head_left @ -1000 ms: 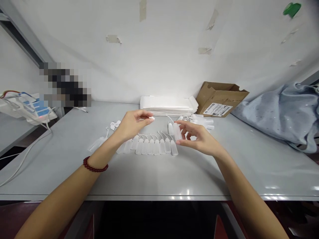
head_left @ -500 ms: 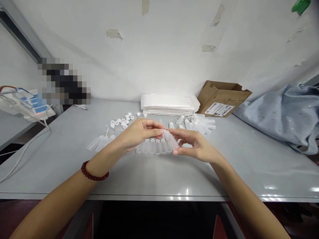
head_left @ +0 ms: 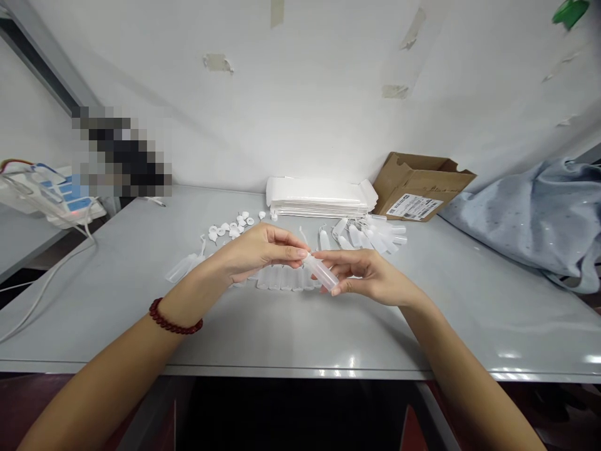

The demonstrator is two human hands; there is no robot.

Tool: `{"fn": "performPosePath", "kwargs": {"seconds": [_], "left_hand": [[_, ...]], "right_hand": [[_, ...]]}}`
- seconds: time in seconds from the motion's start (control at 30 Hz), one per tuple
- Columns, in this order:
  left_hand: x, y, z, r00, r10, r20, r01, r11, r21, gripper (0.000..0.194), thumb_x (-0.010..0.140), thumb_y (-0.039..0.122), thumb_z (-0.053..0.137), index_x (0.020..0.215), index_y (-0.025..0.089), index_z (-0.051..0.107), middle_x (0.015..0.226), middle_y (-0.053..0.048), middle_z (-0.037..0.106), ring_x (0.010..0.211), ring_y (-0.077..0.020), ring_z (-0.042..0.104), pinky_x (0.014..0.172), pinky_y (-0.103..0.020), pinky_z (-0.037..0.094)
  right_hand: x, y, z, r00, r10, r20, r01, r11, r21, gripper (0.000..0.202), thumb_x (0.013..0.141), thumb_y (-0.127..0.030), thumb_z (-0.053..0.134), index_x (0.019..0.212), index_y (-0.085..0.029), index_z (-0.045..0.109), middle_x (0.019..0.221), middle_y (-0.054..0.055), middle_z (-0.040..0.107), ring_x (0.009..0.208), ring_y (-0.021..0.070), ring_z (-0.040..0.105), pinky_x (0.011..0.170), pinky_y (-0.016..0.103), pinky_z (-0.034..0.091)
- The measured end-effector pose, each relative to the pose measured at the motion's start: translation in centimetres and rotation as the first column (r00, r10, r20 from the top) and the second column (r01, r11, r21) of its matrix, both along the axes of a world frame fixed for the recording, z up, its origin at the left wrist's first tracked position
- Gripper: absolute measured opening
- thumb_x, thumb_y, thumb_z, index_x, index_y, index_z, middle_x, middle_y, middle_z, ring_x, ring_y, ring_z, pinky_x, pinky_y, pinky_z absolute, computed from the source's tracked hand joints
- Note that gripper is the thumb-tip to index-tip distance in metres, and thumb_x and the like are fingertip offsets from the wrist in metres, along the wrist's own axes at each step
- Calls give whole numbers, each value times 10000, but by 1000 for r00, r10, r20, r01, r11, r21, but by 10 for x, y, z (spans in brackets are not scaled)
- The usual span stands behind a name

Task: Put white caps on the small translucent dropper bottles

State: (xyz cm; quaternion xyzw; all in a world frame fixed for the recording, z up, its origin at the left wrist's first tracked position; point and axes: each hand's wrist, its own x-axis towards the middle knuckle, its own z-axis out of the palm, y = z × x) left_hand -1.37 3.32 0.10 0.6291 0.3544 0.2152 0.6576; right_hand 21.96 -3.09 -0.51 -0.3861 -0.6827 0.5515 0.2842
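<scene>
A small translucent plastic bottle point(head_left: 323, 274) slants between my hands, its base toward the lower right. My left hand point(head_left: 260, 254) pinches its narrow neck end; a thin white strap sticks up there, and the fingers hide whether a cap is seated. Thumb and fingers of my right hand point(head_left: 369, 274) close on the lower body. Just behind lies a row of similar bottles point(head_left: 282, 277), partly covered by my hands. Loose white caps point(head_left: 225, 230) are scattered beyond my left hand. More bottles point(head_left: 181, 269) rest left of my left wrist.
A cluster of bottles with straps point(head_left: 370, 237) lies at the back right. Behind stand a stack of flat white boxes point(head_left: 322, 197) and an open cardboard box point(head_left: 422, 185). A light blue cloth bag point(head_left: 530, 219) covers the right side. A power strip with cables point(head_left: 66, 197) sits left.
The bottle has tilted flatter, its base swinging slightly down and right. My right hand has shifted a little with it; my left hand keeps its pinch on the neck end.
</scene>
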Motion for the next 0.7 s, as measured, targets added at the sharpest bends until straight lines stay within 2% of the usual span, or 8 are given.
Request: {"fn": "performPosePath", "kwargs": {"seconds": [0.17, 0.27, 0.33, 0.43, 0.5, 0.6, 0.7], "left_hand": [[-2, 0, 3, 998, -44, -47, 43, 999, -13, 120, 727, 274, 755, 819, 200, 773, 802, -36, 718, 766, -138, 646, 815, -295, 538], [-2, 0, 4, 998, -18, -58, 17, 1000, -22, 101, 721, 257, 757, 798, 193, 774, 764, -34, 713, 743, -133, 643, 818, -295, 539], [-3, 1, 3, 999, 5, -48, -6, 1000, -22, 130, 717, 278, 765, 815, 194, 775, 797, -42, 721, 766, -139, 650, 835, -306, 539], [-4, 3, 0, 999, 32, -35, -33, 999, -39, 167, 703, 307, 782, 825, 193, 773, 843, -54, 731, 795, -151, 659, 860, -326, 538], [-4, 3, -2, 998, 48, -31, -50, 997, -57, 166, 691, 304, 793, 808, 187, 772, 840, -52, 731, 782, -144, 659, 863, -324, 539], [-3, 3, -3, 998, 57, -23, -58, 996, -73, 159, 686, 288, 800, 799, 180, 771, 804, -42, 725, 752, -128, 653, 855, -307, 542], [0, 1, -3, 998, 65, -20, -66, 995, -75, 164, 697, 286, 795, 814, 175, 769, 785, -38, 722, 754, -124, 651, 847, -294, 540]], "right_hand": [[1, -1, -5, 1000, 8, -9, -8, 1000, -29, 483, 772, -95, 637, 1234, -236, 628, 864, 11, 751, 821, 171, 720, 805, 342, 566], [1, -2, -8, 999, 9, -44, -11, 999, -41, 510, 805, -78, 589, 1283, -256, 583, 936, 18, 743, 816, 167, 728, 797, 343, 571], [1, -2, -8, 999, 6, -47, -7, 1000, -12, 511, 834, -87, 558, 1311, -270, 557, 904, 13, 742, 799, 170, 731, 784, 348, 571], [0, -2, -7, 1000, 23, -3, -23, 998, 62, 365, 864, -113, 537, 1185, -241, 655, 785, 7, 735, 788, 169, 727, 791, 341, 561], [0, -2, -6, 999, 43, 4, -43, 997, 60, 277, 864, -133, 553, 1085, -216, 698, 839, 25, 733, 785, 161, 716, 779, 329, 560], [0, -2, -5, 998, 56, -16, -56, 998, 27, 255, 849, -149, 585, 1078, -199, 686, 895, 42, 719, 798, 155, 694, 742, 310, 560], [-2, -2, -5, 999, 29, -33, -29, 999, 15, 250, 829, -179, 639, 1076, -186, 672, 813, 30, 698, 759, 145, 677, 700, 286, 554]]}}
